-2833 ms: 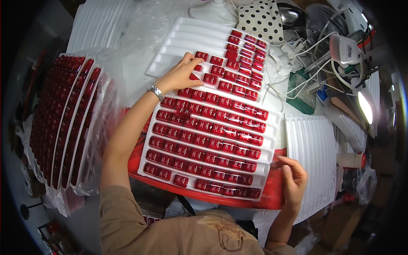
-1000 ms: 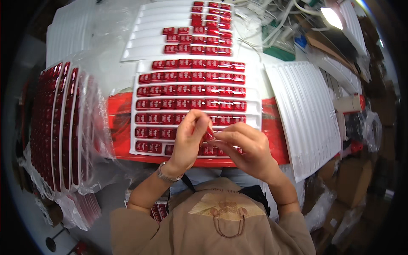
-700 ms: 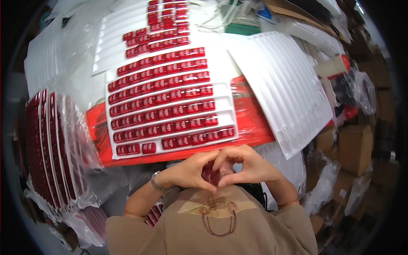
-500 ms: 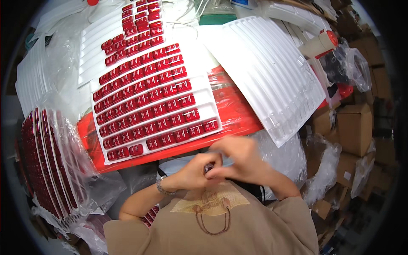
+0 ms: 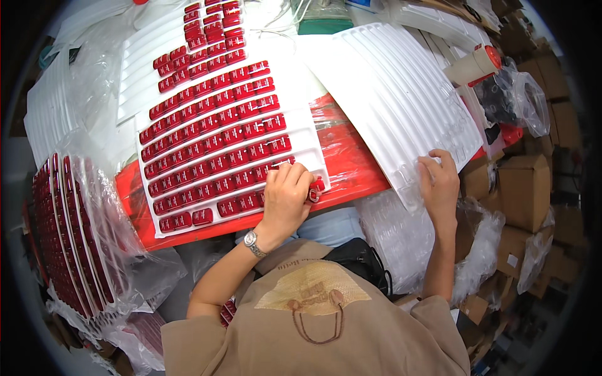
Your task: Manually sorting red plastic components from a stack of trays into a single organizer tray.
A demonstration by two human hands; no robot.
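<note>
Lots of little red bottles [image 5: 254, 129] sit in the near tray [image 5: 306, 141]. My left hand [image 5: 287, 192] bends over its front right corner by one bottle [image 5: 319, 184]; I can't tell if my fingers grip it. Right of the tray, my right hand [image 5: 440, 182] hangs loosely open.

The small containers [image 5: 219, 164] are dark red with white print — their tray [image 5: 305, 150] is plain white. Along the near edge of the table [image 5: 269, 47], the covering [image 5: 352, 172] is bright red. The shirt [image 5: 301, 357] is brown — with a yellowish patch [image 5: 276, 302] and a darker loop.
</note>
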